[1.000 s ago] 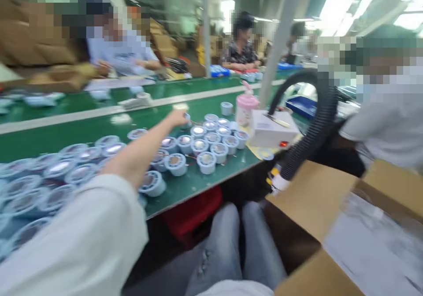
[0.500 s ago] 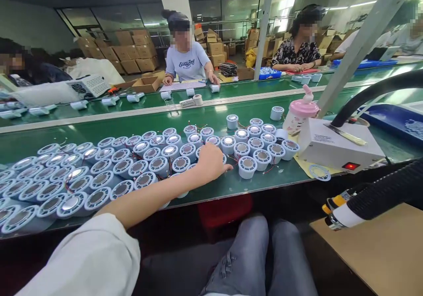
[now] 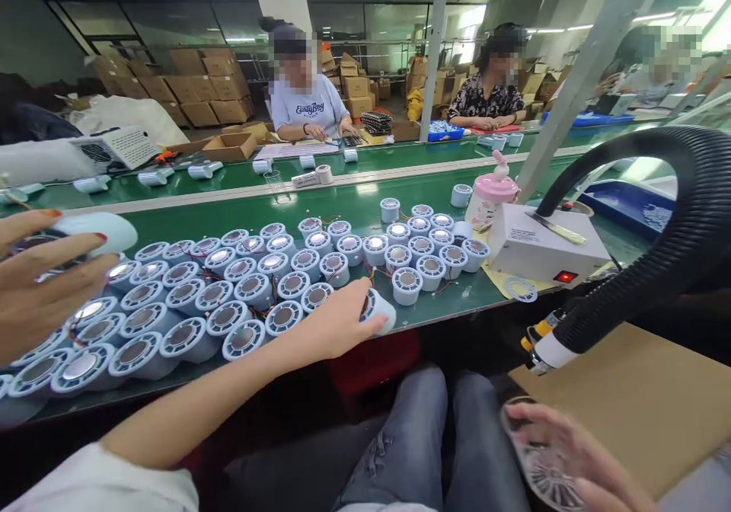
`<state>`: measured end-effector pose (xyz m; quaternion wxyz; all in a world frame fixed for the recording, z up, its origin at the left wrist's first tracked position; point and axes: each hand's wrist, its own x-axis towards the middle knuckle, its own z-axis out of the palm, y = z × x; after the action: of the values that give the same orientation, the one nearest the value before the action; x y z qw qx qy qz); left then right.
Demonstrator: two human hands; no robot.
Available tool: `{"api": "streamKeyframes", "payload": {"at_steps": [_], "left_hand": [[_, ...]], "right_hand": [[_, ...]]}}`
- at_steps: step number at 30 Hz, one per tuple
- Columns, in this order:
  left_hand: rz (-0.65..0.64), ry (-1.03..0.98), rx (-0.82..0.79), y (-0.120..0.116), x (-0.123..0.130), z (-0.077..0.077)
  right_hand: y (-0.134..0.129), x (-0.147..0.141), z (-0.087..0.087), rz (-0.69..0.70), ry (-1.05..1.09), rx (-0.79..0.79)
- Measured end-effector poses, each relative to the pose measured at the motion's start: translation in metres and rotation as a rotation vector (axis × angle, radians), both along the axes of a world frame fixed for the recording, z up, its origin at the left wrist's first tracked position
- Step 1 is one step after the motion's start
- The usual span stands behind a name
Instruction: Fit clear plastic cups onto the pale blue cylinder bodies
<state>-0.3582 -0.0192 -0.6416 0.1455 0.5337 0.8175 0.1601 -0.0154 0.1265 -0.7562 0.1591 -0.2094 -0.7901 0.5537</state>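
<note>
My left hand reaches in from the lower left. It is closed round a light blue cup-shaped housing, tipped on its side at the bench's front edge. Many like housings, with metal discs in their tops and thin red and black wires, stand packed to its left. A smaller group of housings is to the right. At the lower right, blurred, my right hand has fingers and thumb about a clear oval part with radial ribs, above my lap and beside the cardboard.
Another person's hand holds a light blue piece at the left. A white machine with a black hose stands right, near a pink-lidded cup. Cardboard lies below the hose. Co-workers sit across the green bench.
My left hand has drawn a housing from the group toward the front edge and tipped it. My right hand has come in with the clear part. Another person's hand has appeared at left.
</note>
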Motion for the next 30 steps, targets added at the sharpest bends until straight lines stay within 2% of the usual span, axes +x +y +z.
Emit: {"api": "streamKeyframes", "payload": {"at_steps": [2, 4, 5, 7, 8, 10, 12, 14, 16, 19, 24, 27, 30], "left_hand": [[-0.022, -0.524, 0.086, -0.006, 0.009, -0.006], [-0.022, -1.024, 0.077, -0.008, 0.024, -0.021], [-0.026, -1.181, 0.021, -0.007, 0.033, -0.031], [-0.066, -1.382, -0.111, -0.004, 0.05, -0.048], [-0.106, -1.412, -0.161, -0.003, 0.057, -0.054], [-0.241, -1.25, -0.163, 0.001, 0.065, -0.058], [-0.366, -0.946, -0.057, 0.003, 0.068, -0.056], [-0.434, -0.67, 0.066, 0.005, 0.068, -0.052], [-0.443, -0.556, 0.154, 0.005, 0.068, -0.052], [-0.409, -0.605, 0.242, 0.007, 0.071, -0.06], [-0.449, -0.634, 0.347, 0.008, 0.072, -0.081], [-0.532, -0.63, 0.32, 0.007, 0.069, -0.087], [-0.558, -0.777, 0.268, 0.004, 0.07, -0.088]], "right_hand": [[-0.023, -0.02, 0.009, 0.062, 0.06, 0.093], [-0.04, -0.043, 0.019, 0.062, 0.101, 0.333], [-0.045, -0.053, 0.024, 0.036, 0.1, 0.474], [-0.051, -0.071, 0.03, -0.04, 0.058, 0.725], [-0.051, -0.077, 0.032, -0.076, 0.022, 0.814], [-0.05, -0.083, 0.034, -0.105, -0.056, 0.887], [-0.048, -0.083, 0.035, -0.085, -0.133, 0.843], [-0.048, -0.078, 0.036, -0.06, -0.177, 0.739], [-0.049, -0.073, 0.037, -0.054, -0.184, 0.578], [-0.052, -0.069, 0.04, -0.062, -0.135, 0.295], [-0.053, -0.068, 0.042, -0.173, -0.038, 0.088], [-0.05, -0.066, 0.039, -0.25, 0.0, -0.123], [-0.044, -0.064, 0.036, -0.296, 0.061, -0.358]]}}
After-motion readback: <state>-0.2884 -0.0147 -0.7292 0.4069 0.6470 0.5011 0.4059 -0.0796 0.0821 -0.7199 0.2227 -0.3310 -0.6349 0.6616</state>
